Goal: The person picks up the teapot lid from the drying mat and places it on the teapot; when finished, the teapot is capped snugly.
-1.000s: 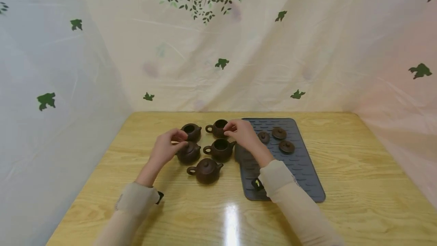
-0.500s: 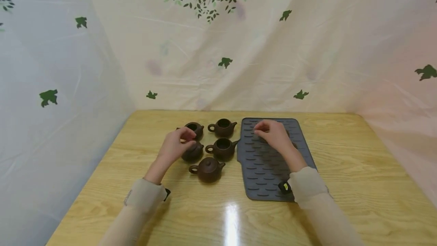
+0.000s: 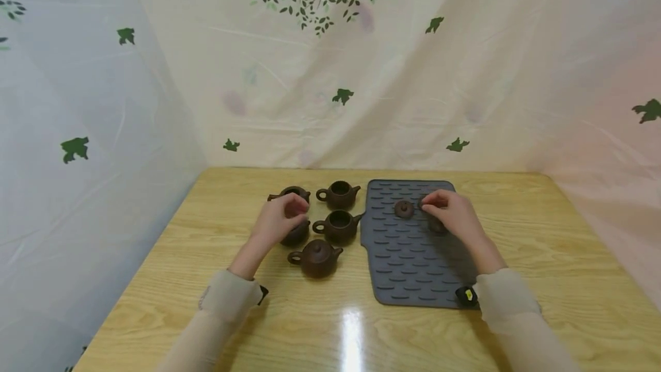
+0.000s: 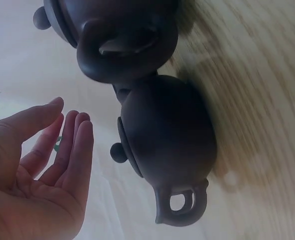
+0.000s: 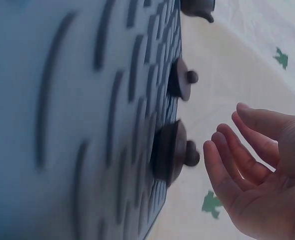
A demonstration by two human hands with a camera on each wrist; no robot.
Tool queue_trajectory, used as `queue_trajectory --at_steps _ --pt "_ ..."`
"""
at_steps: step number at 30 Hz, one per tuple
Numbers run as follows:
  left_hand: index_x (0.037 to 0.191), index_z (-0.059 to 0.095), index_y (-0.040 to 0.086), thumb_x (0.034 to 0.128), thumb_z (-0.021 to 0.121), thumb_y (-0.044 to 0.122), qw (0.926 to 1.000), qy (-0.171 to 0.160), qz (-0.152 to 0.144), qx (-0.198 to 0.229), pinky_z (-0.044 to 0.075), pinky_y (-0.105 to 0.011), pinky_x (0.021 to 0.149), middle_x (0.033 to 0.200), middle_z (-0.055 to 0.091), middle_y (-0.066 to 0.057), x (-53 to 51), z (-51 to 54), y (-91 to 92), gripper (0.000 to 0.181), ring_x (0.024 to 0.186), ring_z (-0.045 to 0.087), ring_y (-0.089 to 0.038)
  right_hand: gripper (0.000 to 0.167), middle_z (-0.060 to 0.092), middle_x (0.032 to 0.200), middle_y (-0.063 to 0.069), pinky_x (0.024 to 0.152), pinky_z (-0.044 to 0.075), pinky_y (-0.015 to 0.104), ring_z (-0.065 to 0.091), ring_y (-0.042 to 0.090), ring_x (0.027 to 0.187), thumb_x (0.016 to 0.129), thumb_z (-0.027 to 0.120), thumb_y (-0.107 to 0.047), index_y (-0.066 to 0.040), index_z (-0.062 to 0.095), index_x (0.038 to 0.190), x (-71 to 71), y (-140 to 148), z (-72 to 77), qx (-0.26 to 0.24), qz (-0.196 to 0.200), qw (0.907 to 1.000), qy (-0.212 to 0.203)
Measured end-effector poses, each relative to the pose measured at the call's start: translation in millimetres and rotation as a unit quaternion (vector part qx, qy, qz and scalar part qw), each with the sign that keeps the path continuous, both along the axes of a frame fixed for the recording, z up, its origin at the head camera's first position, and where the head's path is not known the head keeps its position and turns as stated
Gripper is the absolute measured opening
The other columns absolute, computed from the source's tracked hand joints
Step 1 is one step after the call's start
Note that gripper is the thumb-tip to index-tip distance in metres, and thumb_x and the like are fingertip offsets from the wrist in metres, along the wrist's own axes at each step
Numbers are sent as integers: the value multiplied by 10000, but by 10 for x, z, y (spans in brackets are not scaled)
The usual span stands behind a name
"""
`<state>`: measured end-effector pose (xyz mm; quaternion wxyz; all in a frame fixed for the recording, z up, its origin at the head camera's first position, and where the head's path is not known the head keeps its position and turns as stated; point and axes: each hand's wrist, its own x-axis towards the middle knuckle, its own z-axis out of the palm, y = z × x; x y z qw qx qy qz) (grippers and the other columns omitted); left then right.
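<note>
My left hand (image 3: 276, 223) hovers beside and above a lidded dark brown teapot (image 4: 170, 127), its fingers loosely bent and holding nothing. The left wrist view shows a gap between fingertips and lid knob (image 4: 118, 152). In front stands another lidded teapot (image 3: 316, 258). Three lidless teapots are behind and beside these: one at far left (image 3: 295, 191), one at the back (image 3: 341, 194), one in the middle (image 3: 341, 227). My right hand (image 3: 457, 217) is over the mat's lids, thumb and fingers apart, just short of a lid (image 5: 172, 152). It partly hides two of three lids in the head view.
A grey ridged mat (image 3: 408, 268) covers the table right of the teapots and touches the middle pot's spout. A round lid (image 3: 404, 209) lies on it, left of my right hand. The wooden table (image 3: 289, 320) ends at a patterned cloth backdrop (image 3: 289, 113).
My right hand has moved right, from the back teapot across the mat to the lids. My left hand has drifted slightly right over its lidded teapot. The head view has shifted a little.
</note>
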<state>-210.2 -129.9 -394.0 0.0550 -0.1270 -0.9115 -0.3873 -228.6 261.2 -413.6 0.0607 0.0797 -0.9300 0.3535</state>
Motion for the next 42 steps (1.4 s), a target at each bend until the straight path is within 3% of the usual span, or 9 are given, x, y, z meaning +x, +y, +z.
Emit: queue_trajectory --at_steps 9,19,27,33,42 --pt "1003 711 120 894 740 96 9995 -246 -146 94 583 -364 830 991 750 -49 -20 -54 103 116 915 720 -196 249 684 1163 232 832 539 490 628 398 1084 988 630 -190 -8 680 1152 91 239 -24 -28 -286 9995 -104" --pt "997 721 132 900 738 120 9986 -484 -168 -136 580 -370 813 980 749 -34 -29 -109 123 99 912 721 -190 268 674 1164 261 802 543 493 617 435 1084 982 635 -174 27 672 1156 105 353 -66 185 -419 9987 -239" --pt "960 727 137 891 746 115 9983 -454 -235 -267 575 -357 799 935 753 -21 -37 -123 123 75 859 706 -155 325 647 1232 279 829 549 497 607 459 1131 979 638 -211 31 664 1194 97 376 -79 240 -291 9967 -726" --pt "959 729 123 884 748 92 9985 -446 -195 -266 582 -349 804 951 760 -36 -59 -144 131 83 878 717 -167 337 646 1246 274 851 550 514 613 464 1139 975 647 -223 22 668 1204 108 385 -84 150 -77 9972 -723" --pt "944 725 122 888 740 84 9982 -423 -124 -399 583 -342 787 935 756 -34 -75 -142 151 69 861 716 -165 258 686 1169 245 781 552 452 645 423 1068 952 674 -187 -5 703 1133 105 366 -89 163 -19 9961 -862"
